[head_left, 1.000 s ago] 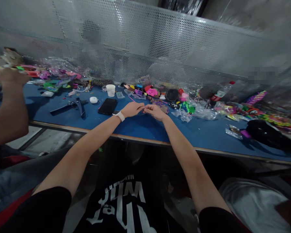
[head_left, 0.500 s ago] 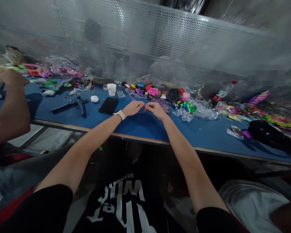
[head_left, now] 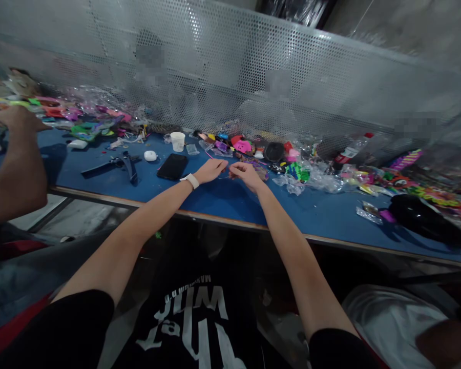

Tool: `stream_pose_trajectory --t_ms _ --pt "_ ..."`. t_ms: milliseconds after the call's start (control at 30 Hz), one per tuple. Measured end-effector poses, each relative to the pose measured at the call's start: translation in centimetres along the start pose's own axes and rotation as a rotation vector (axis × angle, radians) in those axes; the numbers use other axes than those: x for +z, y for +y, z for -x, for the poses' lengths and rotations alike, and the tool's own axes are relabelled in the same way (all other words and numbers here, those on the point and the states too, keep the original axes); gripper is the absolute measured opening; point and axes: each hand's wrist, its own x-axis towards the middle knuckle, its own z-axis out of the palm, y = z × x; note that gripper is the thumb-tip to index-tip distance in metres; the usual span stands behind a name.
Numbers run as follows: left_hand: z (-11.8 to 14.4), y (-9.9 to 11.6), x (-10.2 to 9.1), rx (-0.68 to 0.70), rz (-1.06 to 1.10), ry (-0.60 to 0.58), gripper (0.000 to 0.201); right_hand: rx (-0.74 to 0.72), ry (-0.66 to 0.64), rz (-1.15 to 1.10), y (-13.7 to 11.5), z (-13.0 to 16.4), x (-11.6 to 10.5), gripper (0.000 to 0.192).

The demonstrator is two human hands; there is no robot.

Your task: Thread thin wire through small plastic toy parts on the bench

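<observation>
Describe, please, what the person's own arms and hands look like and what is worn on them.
Both arms are bare from short black sleeves down. The left hand has a white watch at the wrist. The right hand wears nothing: no gloves or rings visible.

two hands: left hand [head_left: 210,170], right hand [head_left: 246,174]. one other person's hand [head_left: 13,117]. one phone [head_left: 172,166], one cup [head_left: 177,141], one bottle [head_left: 349,150], one table [head_left: 322,215].

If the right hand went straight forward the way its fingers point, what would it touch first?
Most likely the left hand: the right hand points leftward at its fingertips, almost meeting them. Depth is unclear.
</observation>
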Motion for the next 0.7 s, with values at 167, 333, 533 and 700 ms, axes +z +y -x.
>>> stream_pose_trajectory --t_ms 167,333,533,700 --pt "-0.2 -0.5 0.0 -0.035 0.171 0.05 0.054 -0.05 0.062 0.034 0.4 -0.4 0.1 0.068" --pt "-0.8 -0.6 0.0 -0.117 0.718 0.112 0.053 -0.092 0.278 -0.071 0.6 -1.0 -0.6 0.073" --pt "-0.5 0.1 -0.1 -0.128 1.043 0.045 0.033 -0.044 0.318 -0.169 0.6 -1.0 -0.7 0.074" --pt "-0.3 0.8 -0.3 -0.168 1.115 0.087 0.024 0.0 0.242 -0.245 0.1 -0.7 -0.6 0.075"
